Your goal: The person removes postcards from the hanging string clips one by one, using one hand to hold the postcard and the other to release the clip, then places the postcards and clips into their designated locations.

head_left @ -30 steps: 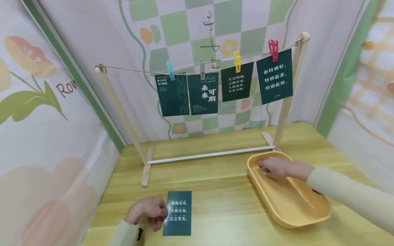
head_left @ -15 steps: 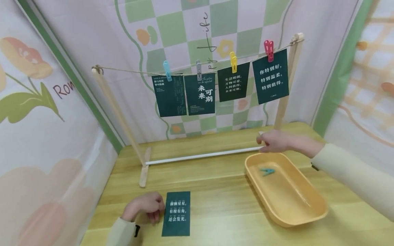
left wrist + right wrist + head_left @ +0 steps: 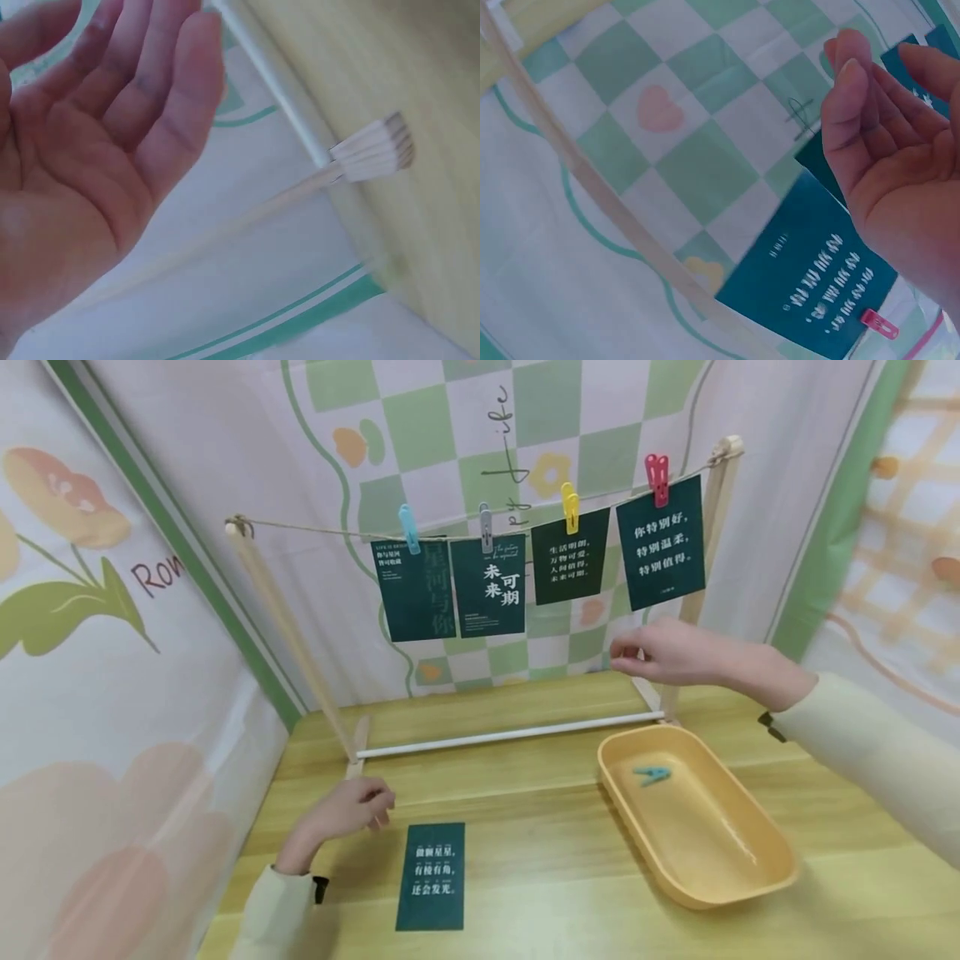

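Head view first: the left hand (image 3: 345,810) is held loose and free at half past seven, its fingers softly bent. The dark green loose card (image 3: 431,877) is laid flat on the table (image 3: 540,835) just past six o'clock, with the hand placed near it at its ten. Over at three o'clock, the right hand (image 3: 667,652) is raised, relaxed and free, below the row of cards. The yellow tray (image 3: 750,881) is set at four o'clock, and a teal clip (image 3: 655,776) is seen inside, towards the tray's eleven.

Up top, a cord (image 3: 307,527) is strung between wooden posts, and four cards are hung on it: one by a light blue clip (image 3: 409,529) around eleven, one by a grey clip (image 3: 486,528) at twelve, one by a yellow clip (image 3: 571,508) at one and one by a pink clip (image 3: 657,480) at two.

Left wrist view now: the palm is shown at ten o'clock, fingers loosely curved, and the wooden foot (image 3: 375,150) is met by the white rod (image 3: 277,82) towards three.

Right wrist view: the hand is seen at three o'clock, fingers gently bent, while the pink-clipped card (image 3: 810,270) is shown between four and five.
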A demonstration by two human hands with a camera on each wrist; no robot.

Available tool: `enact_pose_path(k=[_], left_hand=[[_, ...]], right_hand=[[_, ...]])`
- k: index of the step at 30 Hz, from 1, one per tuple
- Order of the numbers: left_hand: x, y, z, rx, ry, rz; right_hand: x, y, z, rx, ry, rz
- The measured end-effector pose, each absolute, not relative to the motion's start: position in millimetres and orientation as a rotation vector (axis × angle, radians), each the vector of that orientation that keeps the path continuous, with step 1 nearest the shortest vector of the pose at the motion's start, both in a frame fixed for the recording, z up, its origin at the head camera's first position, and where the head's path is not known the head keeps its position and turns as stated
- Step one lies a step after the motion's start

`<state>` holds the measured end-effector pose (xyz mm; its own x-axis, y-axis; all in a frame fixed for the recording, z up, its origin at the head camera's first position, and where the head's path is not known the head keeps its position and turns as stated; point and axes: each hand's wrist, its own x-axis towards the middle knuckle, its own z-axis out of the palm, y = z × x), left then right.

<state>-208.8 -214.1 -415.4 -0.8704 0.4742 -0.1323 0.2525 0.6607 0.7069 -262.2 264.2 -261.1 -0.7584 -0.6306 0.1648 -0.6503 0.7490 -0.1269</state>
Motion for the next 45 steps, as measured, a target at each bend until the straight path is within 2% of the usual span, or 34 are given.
enact_pose_path(k=[11,18,24,29,36,45], left_hand=[[-222.3,-216.9,-355.5,0.597,2.842,1.267],[-238.7,-206.2,-322.6,0.452,2.92,1.353],[-252.3,-188.6,-305.9,0.445,2.89,1.581],[-262.8,-175.7,-295.8,0.346,2.83,1.805],[-275.5,-154.8,-281.7,0.248,2.887,1.901],[-286.7,-141.9,-278.1,0.189,2.975,1.969]], right_hand=[[-263.2,218.0,-212.9,1.275,-2.363,0.359],[-274.6,170.9,-178.9,1.346,-2.225,0.376],[-282.4,138.0,-153.7,1.24,-2.236,0.418],[-288.2,109.7,-140.8,1.033,-2.352,0.472],[-299.5,84.9,-135.6,0.79,-2.562,0.555],[-313.7,63.6,-137.3,0.711,-2.735,0.657]])
